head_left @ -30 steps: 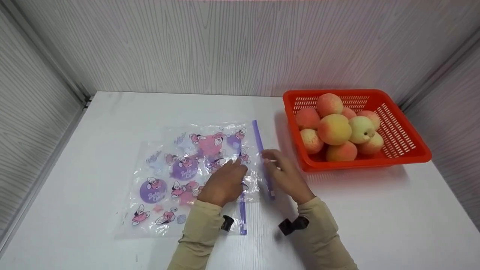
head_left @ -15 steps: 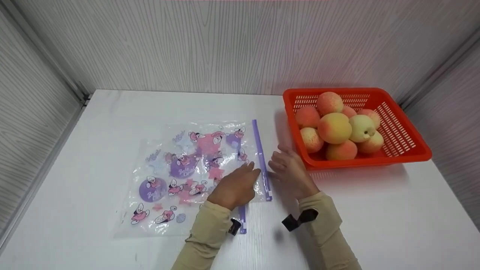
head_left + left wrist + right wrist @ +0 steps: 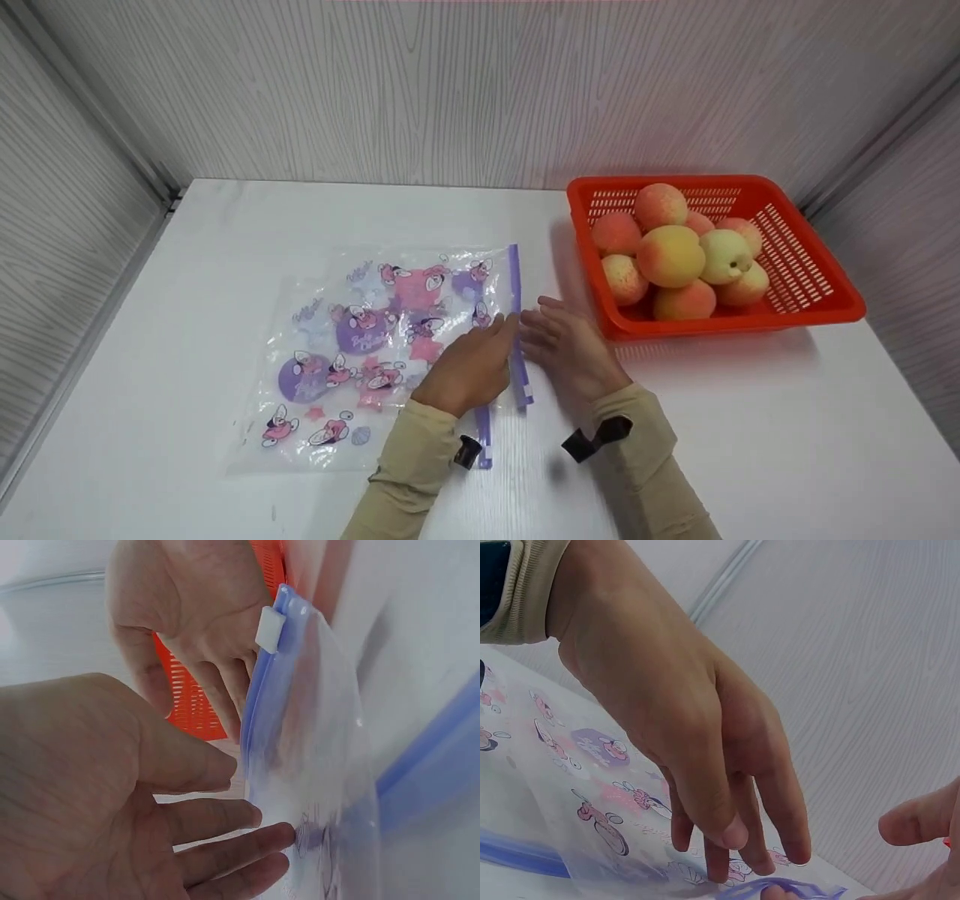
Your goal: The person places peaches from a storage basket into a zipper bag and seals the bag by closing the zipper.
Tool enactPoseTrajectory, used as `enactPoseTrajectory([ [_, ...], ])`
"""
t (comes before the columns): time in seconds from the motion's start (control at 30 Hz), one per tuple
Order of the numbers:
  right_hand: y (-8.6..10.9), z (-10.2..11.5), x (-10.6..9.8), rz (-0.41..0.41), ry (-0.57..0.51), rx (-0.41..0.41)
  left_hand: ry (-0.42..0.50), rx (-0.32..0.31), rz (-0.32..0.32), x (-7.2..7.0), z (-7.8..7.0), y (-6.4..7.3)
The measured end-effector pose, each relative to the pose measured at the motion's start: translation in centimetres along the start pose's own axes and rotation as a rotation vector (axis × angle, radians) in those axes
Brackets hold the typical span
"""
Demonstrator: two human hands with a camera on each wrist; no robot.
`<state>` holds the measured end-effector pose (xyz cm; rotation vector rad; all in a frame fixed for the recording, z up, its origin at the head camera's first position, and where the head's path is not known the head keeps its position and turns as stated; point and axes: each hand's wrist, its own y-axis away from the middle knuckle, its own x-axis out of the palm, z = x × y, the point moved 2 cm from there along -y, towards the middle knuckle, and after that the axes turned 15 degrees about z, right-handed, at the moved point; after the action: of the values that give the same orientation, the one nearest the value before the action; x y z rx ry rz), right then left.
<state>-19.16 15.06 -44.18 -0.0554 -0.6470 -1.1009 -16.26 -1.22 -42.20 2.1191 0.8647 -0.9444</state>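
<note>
- My left hand (image 3: 466, 367), fingers loosely spread, meets the upper bag (image 3: 424, 296).
- My right hand (image 3: 576, 352), fingers loosely straight, reaches its purple zip strip (image 3: 514, 274).
- That bag overlaps the lower bag (image 3: 307, 424), left of the red basket (image 3: 750, 327).

Pink-and-purple cartoon prints on clear bags (image 3: 367, 364); purple along zips (image 3: 514, 281); red on basket (image 3: 727, 328); yellow and pink on fruit (image 3: 671, 256); beige on sleeves (image 3: 409, 454); grey woodgrain on wall (image 3: 420, 97).

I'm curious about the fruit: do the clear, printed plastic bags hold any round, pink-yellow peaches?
No, every visible peach sits in the red slotted plastic basket; the bags look unfilled.
</note>
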Motion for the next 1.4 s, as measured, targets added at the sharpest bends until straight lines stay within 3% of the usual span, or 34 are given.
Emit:
enactPoseTrajectory([
  [0.2,0.0,-0.2,0.3,0.05,-0.052,-0.022,0.055,0.017,-0.033,-0.5,0.0,0.2],
  [0.33,0.1,0.0,0.5,0.084,-0.077,-0.043,0.087,0.022,-0.108,-1.1,0.0,0.5],
  [0.57,0.5,0.4,1.1,0.106,-0.098,-0.084,0.297,0.011,-0.209,-1.8,-0.1,0.6],
  [0.77,0.9,1.1,2.1,0.121,-0.065,-0.112,0.449,0.04,-0.313,-2.7,-0.3,1.0],
  [1.07,1.7,2.0,3.1,0.158,0.039,-0.174,0.627,0.125,-0.347,-3.0,-0.4,0.9],
  [1.4,2.0,2.2,3.7,0.163,0.153,-0.218,0.768,0.122,-0.388,-3.0,-0.4,0.8],
])
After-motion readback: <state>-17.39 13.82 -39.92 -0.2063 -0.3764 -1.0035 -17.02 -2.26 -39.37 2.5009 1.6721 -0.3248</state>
